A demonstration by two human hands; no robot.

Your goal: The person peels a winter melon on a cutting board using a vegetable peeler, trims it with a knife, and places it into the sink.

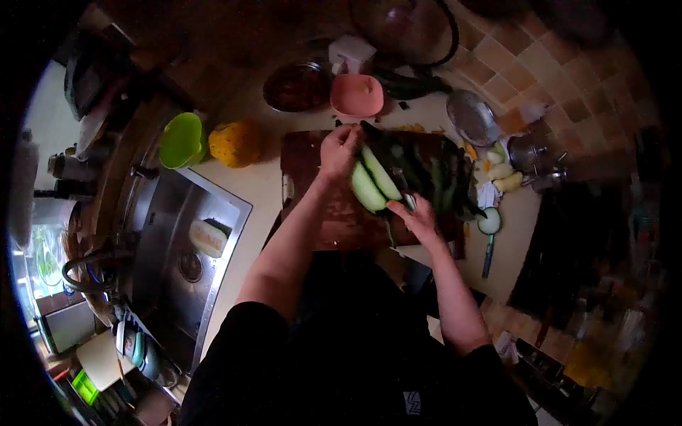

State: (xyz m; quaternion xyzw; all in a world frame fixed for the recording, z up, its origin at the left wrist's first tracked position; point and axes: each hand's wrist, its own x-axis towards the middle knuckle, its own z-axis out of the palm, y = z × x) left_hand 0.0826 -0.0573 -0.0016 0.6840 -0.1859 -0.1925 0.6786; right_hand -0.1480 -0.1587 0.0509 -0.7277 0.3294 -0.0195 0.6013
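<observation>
A zucchini (367,188), split lengthwise with pale green flesh facing up, is held slanted above the brown cutting board (302,167). My left hand (341,153) is closed on its far end, fingers pinched together. At the near end, my right hand (419,219) has its thumb against the flesh and its fingers curled round a small shiny metal tool (410,202), whose kind I cannot make out. Several dark green pieces (440,177) lie on the right half of the board, dim and partly blurred.
Behind the board stand a pink bowl (357,96), a dark round dish (296,86) and a metal bowl (470,117). A green bowl (182,140) and a yellow-orange squash (235,144) sit left, beside the sink (231,231). A ladle (489,234) lies right, near the dark stove (568,248).
</observation>
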